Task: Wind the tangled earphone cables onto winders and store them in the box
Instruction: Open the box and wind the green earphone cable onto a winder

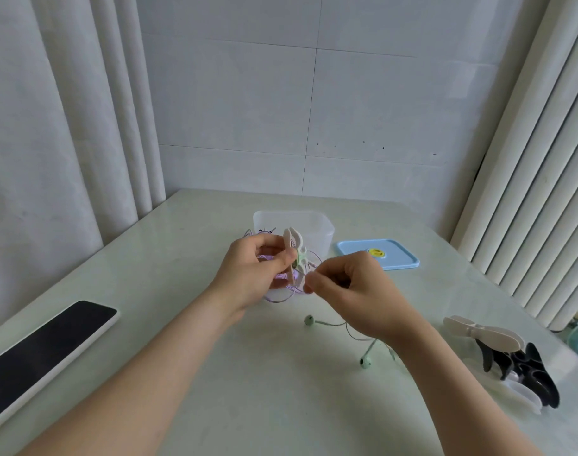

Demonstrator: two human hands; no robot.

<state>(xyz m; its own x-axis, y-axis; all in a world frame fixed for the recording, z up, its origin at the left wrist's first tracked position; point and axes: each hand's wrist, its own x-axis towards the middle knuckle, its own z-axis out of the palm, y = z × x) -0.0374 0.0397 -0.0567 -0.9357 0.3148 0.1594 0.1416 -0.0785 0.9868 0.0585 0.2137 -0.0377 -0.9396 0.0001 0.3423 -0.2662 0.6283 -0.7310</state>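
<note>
My left hand (251,271) holds a beige butterfly-shaped winder (294,246) upright above the table, thumb and fingers pinching its middle, where pale green cable is wound. My right hand (343,284) pinches the thin cable (309,274) just right of the winder. Purple cable loops (281,297) hang below my left hand. Two green earbuds (309,320) (365,361) lie on the table with their cable trailing under my right wrist. The clear plastic box (314,222) stands behind the winder.
The box's blue lid (399,258) with a yellow smiley lies right of the box. A pile of spare beige, black and white winders (511,357) sits at the right table edge. A phone (41,353) lies face up at the left. Curtains hang on both sides.
</note>
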